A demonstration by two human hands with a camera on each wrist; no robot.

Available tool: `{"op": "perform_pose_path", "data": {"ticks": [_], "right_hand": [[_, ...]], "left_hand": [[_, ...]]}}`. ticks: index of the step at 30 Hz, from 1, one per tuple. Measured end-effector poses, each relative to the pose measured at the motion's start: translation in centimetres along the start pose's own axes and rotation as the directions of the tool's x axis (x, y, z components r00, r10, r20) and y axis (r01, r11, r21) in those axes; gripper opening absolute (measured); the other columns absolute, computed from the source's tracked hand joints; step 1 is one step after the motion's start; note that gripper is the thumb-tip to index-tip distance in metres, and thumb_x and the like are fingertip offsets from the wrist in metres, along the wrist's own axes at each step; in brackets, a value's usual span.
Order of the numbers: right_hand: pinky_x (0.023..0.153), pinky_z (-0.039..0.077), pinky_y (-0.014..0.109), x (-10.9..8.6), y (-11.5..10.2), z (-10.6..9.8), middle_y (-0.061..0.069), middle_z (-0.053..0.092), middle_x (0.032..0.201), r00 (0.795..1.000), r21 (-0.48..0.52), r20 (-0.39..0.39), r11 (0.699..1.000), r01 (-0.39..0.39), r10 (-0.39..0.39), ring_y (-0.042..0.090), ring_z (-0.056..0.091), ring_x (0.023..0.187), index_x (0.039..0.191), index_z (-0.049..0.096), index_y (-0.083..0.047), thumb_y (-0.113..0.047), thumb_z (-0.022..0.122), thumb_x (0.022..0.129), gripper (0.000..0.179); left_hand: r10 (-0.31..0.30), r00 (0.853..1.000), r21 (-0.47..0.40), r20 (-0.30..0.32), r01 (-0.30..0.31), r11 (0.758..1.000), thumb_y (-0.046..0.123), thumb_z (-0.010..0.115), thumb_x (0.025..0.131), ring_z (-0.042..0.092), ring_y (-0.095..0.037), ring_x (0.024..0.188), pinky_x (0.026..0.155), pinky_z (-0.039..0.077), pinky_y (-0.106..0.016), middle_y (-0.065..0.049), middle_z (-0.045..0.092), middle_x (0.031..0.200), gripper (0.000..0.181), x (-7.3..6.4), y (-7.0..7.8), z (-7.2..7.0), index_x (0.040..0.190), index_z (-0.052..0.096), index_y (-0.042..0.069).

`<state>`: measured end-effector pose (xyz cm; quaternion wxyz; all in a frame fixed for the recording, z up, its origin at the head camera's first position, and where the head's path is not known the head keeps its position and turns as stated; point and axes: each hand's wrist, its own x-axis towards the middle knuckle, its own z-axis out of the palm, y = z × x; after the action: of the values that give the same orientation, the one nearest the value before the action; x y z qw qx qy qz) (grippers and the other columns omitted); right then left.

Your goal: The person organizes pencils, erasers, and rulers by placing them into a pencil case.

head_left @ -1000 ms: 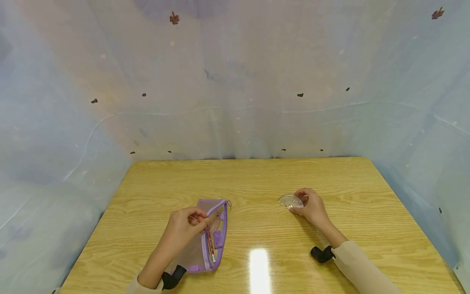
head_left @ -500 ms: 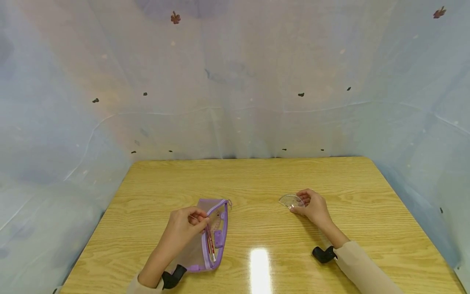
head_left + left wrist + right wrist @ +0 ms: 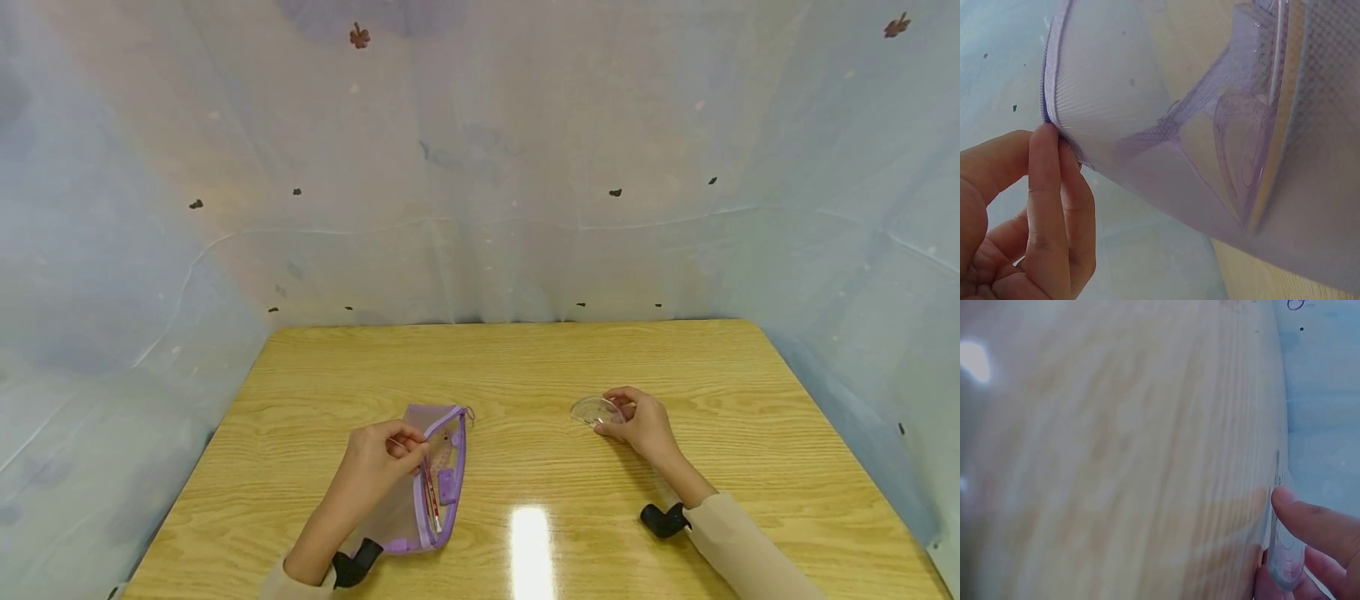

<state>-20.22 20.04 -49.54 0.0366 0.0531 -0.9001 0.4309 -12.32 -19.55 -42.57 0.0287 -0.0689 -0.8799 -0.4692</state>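
Observation:
A purple mesh zip pencil case [image 3: 392, 505] lies on the left part of the table, its zip edge raised. My left hand [image 3: 381, 457] pinches that edge between thumb and fingers, as the left wrist view shows at the zip tape [image 3: 1054, 69]. Inside are a red pencil [image 3: 431, 500], a purple block-shaped item [image 3: 447, 486] and a see-through piece with red markings [image 3: 444, 448]. On the right, my right hand [image 3: 643, 427] pinches a clear protractor [image 3: 592, 408] by its right end. The right wrist view has the thumb [image 3: 1313, 522] against the protractor, seen nearly edge-on.
The wooden table [image 3: 525, 367] ends at a pale curtain [image 3: 480, 167] along its back and sides. A bright light reflection [image 3: 531, 550] shows on the front middle of the tabletop. Black devices [image 3: 663, 521] are strapped at both wrists.
The right hand and protractor have shifted very slightly to the right, and the protractor's tilt has changed a little. My left hand keeps its pinch on the pencil case.

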Motion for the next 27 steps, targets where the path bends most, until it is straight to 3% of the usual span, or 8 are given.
{"op": "perform_pose_path", "data": {"ticks": [7,17,24,27], "right_hand": [[0.058,0.049,0.026,0.01,0.0,-0.17,0.017,0.066,0.097,1.0,-0.037,-0.006,0.999,-0.004,0.004,0.019,0.059,0.072,0.118,0.065,0.007,-0.006,0.09,0.071,0.055],[0.065,0.052,0.029,-0.09,0.29,-0.34,0.017,0.069,0.1,1.0,-0.053,0.02,0.999,0.01,-0.009,0.021,0.062,0.082,0.124,0.064,0.008,-0.007,0.088,0.074,0.057],[0.068,0.055,0.026,-0.2,0.19,-0.53,0.026,0.068,0.108,0.998,0.011,0.041,0.999,-0.039,0.038,0.033,0.067,0.091,0.126,0.062,0.01,-0.006,0.087,0.075,0.059],[0.066,0.054,0.024,-0.23,0.29,-0.65,0.025,0.068,0.109,0.996,0.042,0.056,0.996,-0.076,0.074,0.032,0.066,0.093,0.126,0.061,0.01,-0.009,0.087,0.077,0.059]], "left_hand": [[-0.013,1.0,0.002,0.013,0.013,1.0,0.0,0.077,0.085,0.062,-0.011,0.064,0.057,0.055,-0.022,0.002,0.064,0.074,0.006,0.04,0.28,0.01,0.086,0.072,0.005],[-0.021,1.0,0.002,0.015,0.021,1.0,0.001,0.076,0.085,0.063,-0.01,0.064,0.057,0.055,-0.022,0.002,0.065,0.075,0.006,0.01,0.26,0.0,0.087,0.072,0.005],[-0.021,1.0,-0.003,0.016,0.021,1.0,0.001,0.076,0.086,0.063,-0.011,0.064,0.057,0.055,-0.022,0.001,0.065,0.075,0.006,0.0,0.31,-0.02,0.087,0.072,0.004],[-0.023,1.0,-0.015,0.019,0.023,1.0,0.001,0.076,0.086,0.063,-0.011,0.064,0.056,0.055,-0.022,0.001,0.065,0.075,0.005,-0.02,0.33,-0.06,0.088,0.072,0.004]]}}
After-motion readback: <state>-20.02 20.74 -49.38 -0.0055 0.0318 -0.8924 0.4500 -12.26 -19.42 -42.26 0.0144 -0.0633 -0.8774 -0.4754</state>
